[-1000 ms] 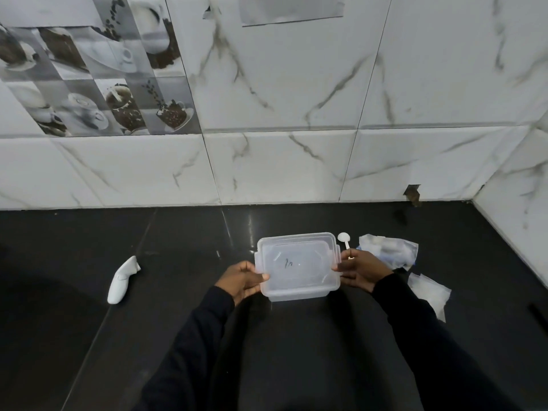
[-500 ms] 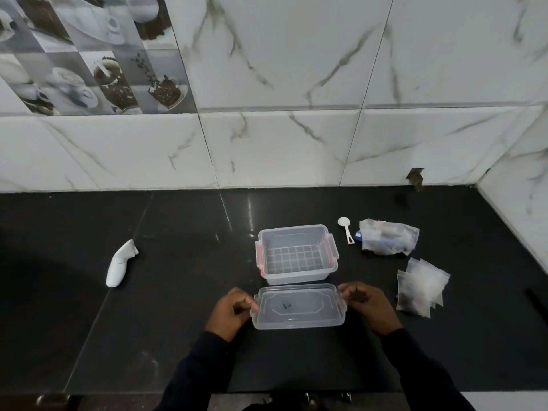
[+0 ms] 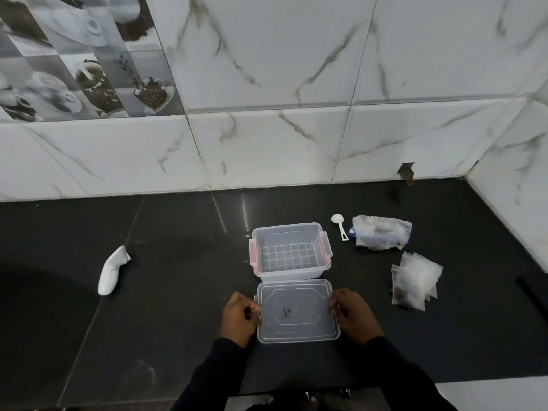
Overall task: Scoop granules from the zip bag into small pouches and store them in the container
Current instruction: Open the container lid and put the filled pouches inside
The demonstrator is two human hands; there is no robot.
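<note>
A clear plastic container [image 3: 323, 266] with pink side clips stands open and empty on the black counter. Its clear lid [image 3: 297, 311] lies flat just in front of it. My left hand [image 3: 239, 318] grips the lid's left edge and my right hand [image 3: 354, 317] grips its right edge. To the right of the container lie a white scoop [image 3: 339, 225], a zip bag [image 3: 381, 232] with granules, and a stack of small clear pouches [image 3: 415, 280].
A white handheld device [image 3: 112, 269] lies on the counter to the left. The marble-tiled wall runs along the back and the right side. A dark object [image 3: 530, 298] lies at the far right edge. The counter's front edge is just below my arms.
The lid has come off the container and moved toward me, down onto the counter in front of it. Both hands stay on the lid's edges. The container's inside is now in view.
</note>
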